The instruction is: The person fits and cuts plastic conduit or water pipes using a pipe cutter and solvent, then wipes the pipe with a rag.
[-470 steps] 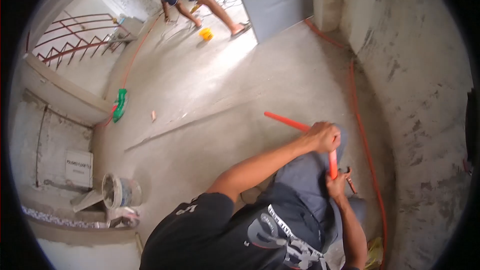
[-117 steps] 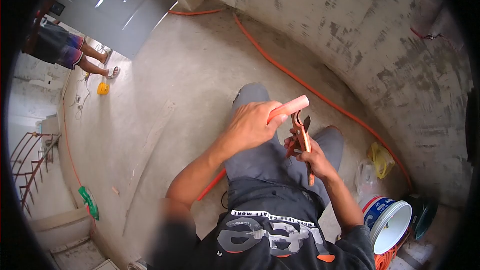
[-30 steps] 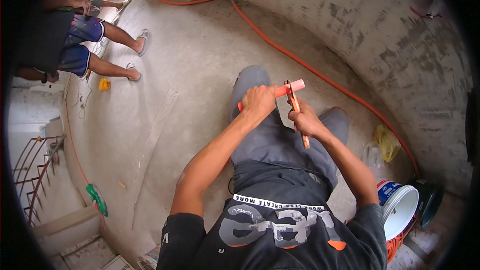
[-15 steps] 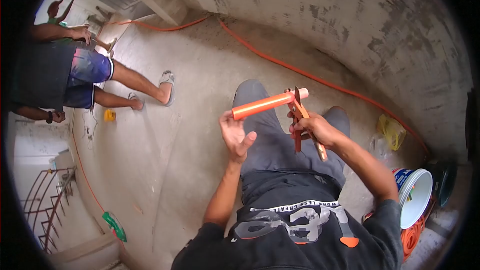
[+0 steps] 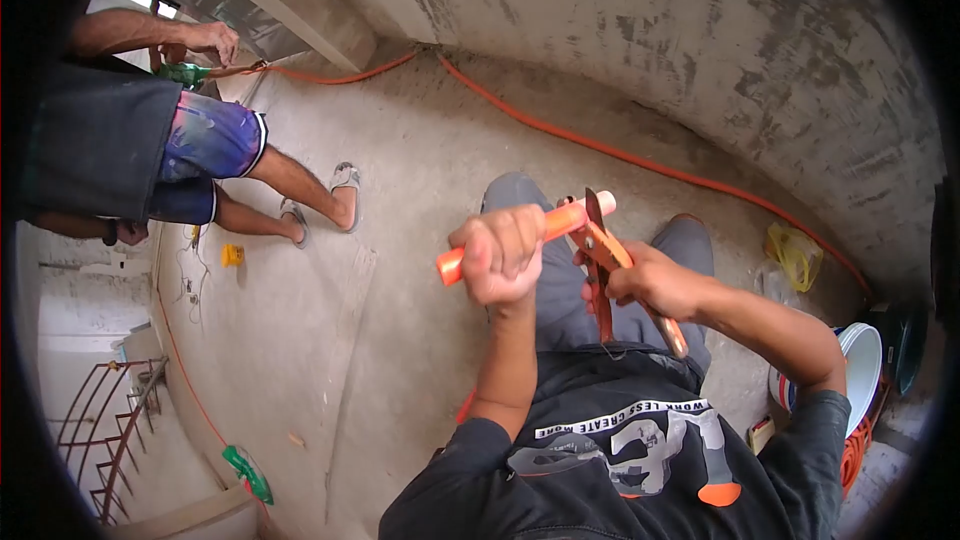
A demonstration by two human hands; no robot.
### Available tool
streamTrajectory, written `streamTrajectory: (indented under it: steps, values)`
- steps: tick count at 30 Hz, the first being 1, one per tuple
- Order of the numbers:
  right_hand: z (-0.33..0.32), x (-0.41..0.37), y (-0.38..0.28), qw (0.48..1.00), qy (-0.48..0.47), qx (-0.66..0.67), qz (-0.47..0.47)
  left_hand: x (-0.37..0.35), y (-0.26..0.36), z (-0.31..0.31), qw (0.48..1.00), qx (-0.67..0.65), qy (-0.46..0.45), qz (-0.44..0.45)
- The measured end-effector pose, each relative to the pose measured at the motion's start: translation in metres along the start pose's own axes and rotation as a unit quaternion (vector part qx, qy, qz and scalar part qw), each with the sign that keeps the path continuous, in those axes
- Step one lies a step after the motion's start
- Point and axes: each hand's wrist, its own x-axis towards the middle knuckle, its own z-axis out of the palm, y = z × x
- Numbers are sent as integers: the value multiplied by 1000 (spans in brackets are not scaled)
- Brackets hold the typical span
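Observation:
My left hand (image 5: 500, 252) is wrapped in a fist around a short orange plastic pipe (image 5: 564, 221), one end poking out below the fingers. The pipe lies across above my knees, tilted up to the right. My right hand (image 5: 652, 280) grips the handles of an orange pipe cutter (image 5: 610, 243). Near the pipe's far right end, the cutter's jaws sit around it, with the dark blade upright over the pipe. A short, paler length of pipe sticks out past the jaws.
Along the wall base runs a long orange conduit (image 5: 600, 145). To my right are a yellow plastic bag (image 5: 795, 258), a white bucket (image 5: 862, 365) and an orange coil (image 5: 855, 455). Another person (image 5: 210, 135) stands at the left, near a small yellow object (image 5: 232, 255).
My left hand went from open beneath the pipe's end to closed around it. The pipe and cutter moved slightly lower in view. The other person's raised arm shifted right.

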Motion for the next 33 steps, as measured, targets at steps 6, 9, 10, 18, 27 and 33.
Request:
streamTrajectory:
  steps: [6,9,10,18,27,33]
  values:
    - [-11,42,36,995,54,77,-32,-9,-41,-20,979,66,184,-53]
    - [-16,74,68,988,72,124,-49,-13,-57,-34,924,75,363,-94]
    - [-17,78,73,985,84,142,-59,-15,-57,-36,924,75,361,-96]
    - [1,-7,26,981,-17,173,90,-2,16,-15,986,87,-129,-65]
    - [-20,-8,5,986,-18,144,86,9,-18,4,995,-1,-49,-83]
    - [-42,37,30,993,29,106,41,0,-62,-18,975,70,182,-104]
